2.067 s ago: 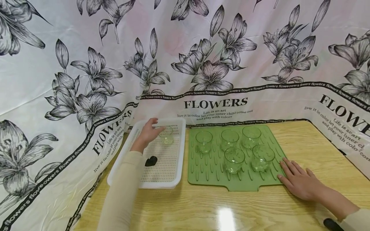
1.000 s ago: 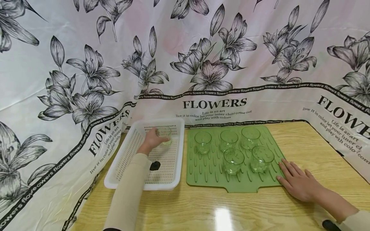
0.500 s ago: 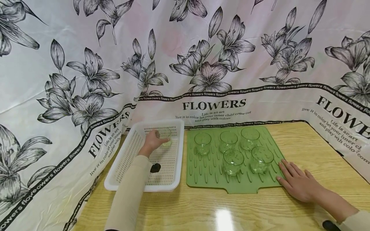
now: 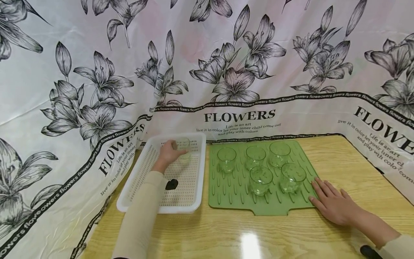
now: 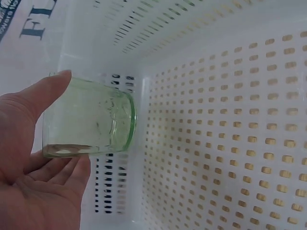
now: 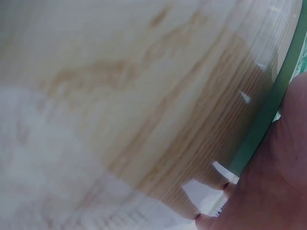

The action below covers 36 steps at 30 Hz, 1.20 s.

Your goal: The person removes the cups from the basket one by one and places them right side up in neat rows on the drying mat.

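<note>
In the head view my left hand [image 4: 167, 155] grips a clear, faintly green drinking glass [image 4: 183, 144] inside the white perforated basket [image 4: 203, 172]. The left wrist view shows the thumb on one side of the glass [image 5: 91, 117] and the curled fingers on the other. Its base points toward the basket floor. My right hand [image 4: 336, 205] lies flat on the table with fingers spread, its fingertips at the right edge of the green drying mat [image 4: 233, 201]. Several similar glasses stand upright on the mat, among them a front one [image 4: 260, 181] and a far-left one [image 4: 226, 160].
The basket stands left of the mat on a wooden table [image 4: 213, 233]. A flower-printed cloth [image 4: 181, 86] hangs behind and along the sides. A black piece [image 4: 171, 184] shows beside the left forearm, over the basket.
My left hand has closed round the glass, which stood on the basket floor, and has raised it slightly. The right hand and the glasses on the mat have stayed put.
</note>
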Motion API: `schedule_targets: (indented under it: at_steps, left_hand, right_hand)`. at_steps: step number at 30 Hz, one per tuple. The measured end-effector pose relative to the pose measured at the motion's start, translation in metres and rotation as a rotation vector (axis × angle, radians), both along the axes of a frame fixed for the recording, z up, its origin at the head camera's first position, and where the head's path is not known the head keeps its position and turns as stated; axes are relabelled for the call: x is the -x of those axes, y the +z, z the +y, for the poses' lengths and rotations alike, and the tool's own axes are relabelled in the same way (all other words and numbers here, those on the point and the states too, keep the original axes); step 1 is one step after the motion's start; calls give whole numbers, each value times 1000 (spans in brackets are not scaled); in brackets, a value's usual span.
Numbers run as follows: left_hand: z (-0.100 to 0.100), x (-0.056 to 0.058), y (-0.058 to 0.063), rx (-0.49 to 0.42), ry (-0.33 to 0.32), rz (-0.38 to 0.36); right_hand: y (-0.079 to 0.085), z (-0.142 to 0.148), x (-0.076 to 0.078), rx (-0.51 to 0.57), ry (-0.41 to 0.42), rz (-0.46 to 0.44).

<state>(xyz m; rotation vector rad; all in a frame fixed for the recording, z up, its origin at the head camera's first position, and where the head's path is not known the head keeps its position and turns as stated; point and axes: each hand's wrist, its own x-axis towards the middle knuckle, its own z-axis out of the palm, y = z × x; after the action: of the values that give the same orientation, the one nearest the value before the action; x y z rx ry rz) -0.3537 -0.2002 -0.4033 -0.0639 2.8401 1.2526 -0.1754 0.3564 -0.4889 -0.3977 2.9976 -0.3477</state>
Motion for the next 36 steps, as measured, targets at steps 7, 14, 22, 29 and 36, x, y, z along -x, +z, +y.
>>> schedule_targets:
  at_steps: [7, 14, 22, 29, 36]
  left_hand:
    - [1, -4, 15, -26, -13, 22]
    - [3, -9, 22, -53, -19, 11]
    - [4, -11, 26, -60, -18, 9]
    - [9, -12, 30, -81, -15, 21]
    - [12, -17, 34, -93, -31, 30]
  right_hand:
    - [6, 0, 2, -9, 5, -4]
    - [8, -1, 2, -14, 4, -11]
    - [6, -2, 2, -6, 9, -16]
    - [6, 0, 3, -8, 8, -3]
    - [6, -2, 2, -15, 4, -5]
